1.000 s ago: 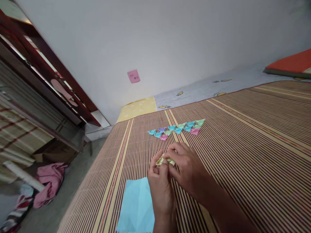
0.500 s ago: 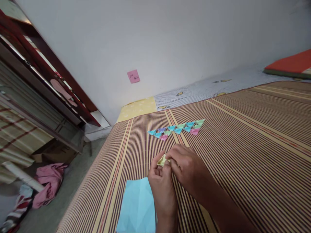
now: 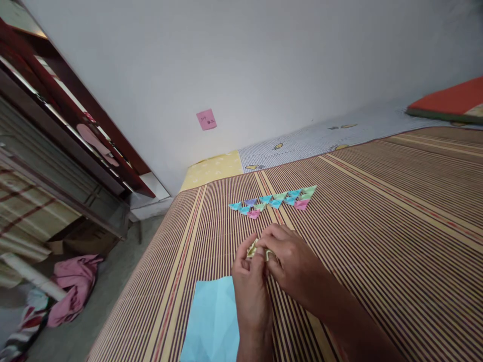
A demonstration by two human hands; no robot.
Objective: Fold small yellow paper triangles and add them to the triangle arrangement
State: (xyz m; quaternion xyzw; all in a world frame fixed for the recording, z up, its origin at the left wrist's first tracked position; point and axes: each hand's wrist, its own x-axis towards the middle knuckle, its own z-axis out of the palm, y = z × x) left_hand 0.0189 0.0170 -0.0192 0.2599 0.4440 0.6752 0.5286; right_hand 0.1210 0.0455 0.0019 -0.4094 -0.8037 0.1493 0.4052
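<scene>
Both hands meet over a striped mat [image 3: 358, 211] around a small piece of folded yellow paper [image 3: 252, 250]. My left hand [image 3: 251, 281] grips it between thumb and fingers from the left. From the right, my right hand [image 3: 289, 256] pinches the same paper, and its fingers cover much of it. A creased sheet of blue paper [image 3: 211, 319] lies flat beside my left wrist. Beyond the hands, several small folded paper triangles [image 3: 276, 203] in blue, green, pink and purple lie in rows.
A pink note [image 3: 206, 119] sticks to the white wall [image 3: 283, 65]. An orange folded item [image 3: 445, 100] lies at the far right. Past the mat's left edge, pink cloth [image 3: 73, 286] and a cardboard box [image 3: 86, 236] are on the floor.
The fingers have shifted slightly on the yellow paper, and more of it now shows under my right hand. The triangles and the blue sheet stay put.
</scene>
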